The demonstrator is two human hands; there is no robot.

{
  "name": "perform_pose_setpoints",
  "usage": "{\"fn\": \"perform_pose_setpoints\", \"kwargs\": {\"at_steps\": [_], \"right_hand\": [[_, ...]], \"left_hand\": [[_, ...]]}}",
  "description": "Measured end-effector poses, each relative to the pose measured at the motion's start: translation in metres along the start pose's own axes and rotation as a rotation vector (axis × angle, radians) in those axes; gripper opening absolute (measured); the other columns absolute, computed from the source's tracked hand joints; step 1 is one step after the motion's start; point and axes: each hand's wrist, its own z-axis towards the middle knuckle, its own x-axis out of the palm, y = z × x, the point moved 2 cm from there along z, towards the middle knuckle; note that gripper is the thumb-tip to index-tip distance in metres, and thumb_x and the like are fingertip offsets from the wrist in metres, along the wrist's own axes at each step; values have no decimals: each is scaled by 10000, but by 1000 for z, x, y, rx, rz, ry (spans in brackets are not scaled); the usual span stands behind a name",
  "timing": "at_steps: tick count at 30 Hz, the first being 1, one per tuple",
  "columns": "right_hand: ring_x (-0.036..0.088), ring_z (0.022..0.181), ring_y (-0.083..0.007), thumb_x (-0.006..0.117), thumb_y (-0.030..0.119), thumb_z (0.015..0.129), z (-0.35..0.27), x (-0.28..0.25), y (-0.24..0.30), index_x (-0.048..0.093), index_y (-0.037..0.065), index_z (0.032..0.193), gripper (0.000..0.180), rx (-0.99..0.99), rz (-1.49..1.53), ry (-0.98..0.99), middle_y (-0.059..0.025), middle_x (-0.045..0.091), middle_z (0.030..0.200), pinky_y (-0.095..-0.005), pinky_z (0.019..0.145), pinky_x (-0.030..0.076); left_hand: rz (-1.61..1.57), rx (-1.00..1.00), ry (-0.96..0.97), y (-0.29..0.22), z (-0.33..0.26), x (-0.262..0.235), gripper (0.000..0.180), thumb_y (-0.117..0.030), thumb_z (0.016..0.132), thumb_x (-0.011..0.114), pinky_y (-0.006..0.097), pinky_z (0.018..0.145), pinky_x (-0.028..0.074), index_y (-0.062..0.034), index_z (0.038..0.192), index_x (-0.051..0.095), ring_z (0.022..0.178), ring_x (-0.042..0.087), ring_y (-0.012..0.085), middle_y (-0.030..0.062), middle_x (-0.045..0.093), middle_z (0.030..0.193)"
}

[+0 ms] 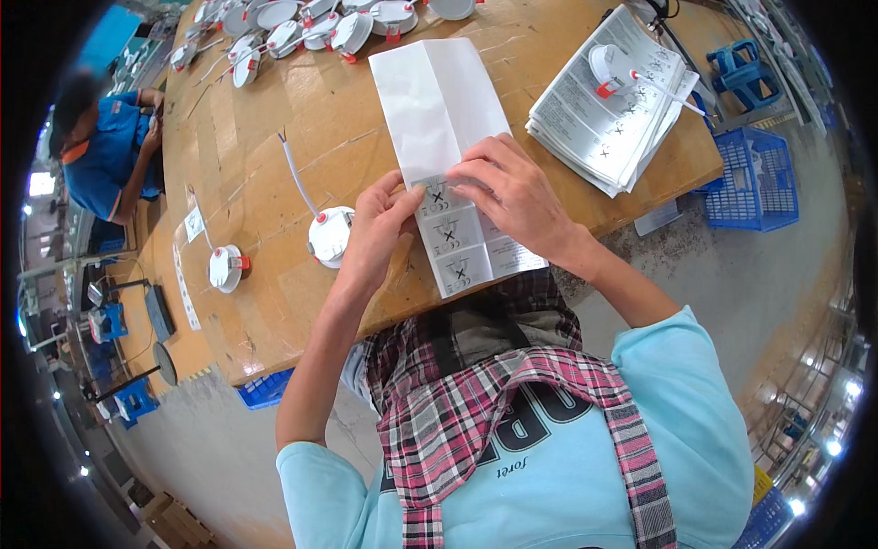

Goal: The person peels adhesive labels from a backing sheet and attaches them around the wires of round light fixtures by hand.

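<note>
A long sheet of stickers [448, 119] lies at the table's near edge, its upper part blank white and its lower part printed with small grey labels. My left hand [377, 221] is closed on the sheet's left edge, thumb pressed beside the topmost printed label. From the right, my right hand [514, 194] reaches over the sheet with bent fingers pinched at that same label; whether its corner is lifted cannot be seen. Just left of my left hand rests a round white downlight [329, 240] with a cable pointing up. Another white downlight [226, 269] with a red clip sits farther left.
The wooden table [274, 320] carries several downlights [352, 33] along its far side. A stack of printed sheets [585, 119] lies at right, with a downlight [611, 69] on top. Blue crates [752, 178] stand beyond the right edge. A co-worker [105, 146] sits at far left.
</note>
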Motion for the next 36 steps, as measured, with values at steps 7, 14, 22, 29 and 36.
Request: {"fn": "perform_pose_setpoints", "kwargs": {"at_steps": [7, 14, 22, 29, 36], "right_hand": [[530, 862, -215, 698, 96, 729, 11, 11, 8, 614, 50, 876, 175, -52, -77, 117, -43, 534, 862, -320, 750, 467], [542, 837, -201, 721, 115, 712, 17, 21, 12, 613, 69, 871, 198, -36, -161, 111, -24, 546, 849, -315, 726, 475], [559, 851, -196, 742, 179, 683, 22, 13, 16, 600, 74, 775, 199, -59, -273, 89, -34, 560, 820, -307, 693, 483], [543, 836, -172, 755, 238, 628, 20, 24, 14, 566, 79, 741, 271, -130, -445, -2, -15, 536, 791, -284, 666, 496], [551, 787, -157, 748, 255, 647, 21, 25, 8, 556, 72, 712, 273, -156, -492, 12, -10, 542, 752, -275, 630, 494]], "left_hand": [[-174, -184, 10, -4, 0, -13, 330, -286, 939, 520, 275, 771, 499, 7, 1066, 600, 843, 629, 123, 75, 658, 957], [-128, -200, -58, 2, 2, -23, 343, -322, 935, 529, 284, 760, 495, -4, 1022, 622, 816, 624, 132, 71, 659, 904], [-302, -201, -79, 3, 2, -8, 265, -256, 932, 530, 278, 696, 467, -14, 952, 637, 767, 606, 118, 47, 653, 862], [-418, -187, -82, 12, 3, -22, 234, -182, 928, 518, 318, 830, 448, 9, 1041, 592, 907, 589, 154, 74, 638, 975], [-389, -199, -81, 9, 5, -16, 221, -164, 933, 499, 314, 828, 448, 7, 1036, 595, 902, 588, 150, 74, 642, 974]]}}
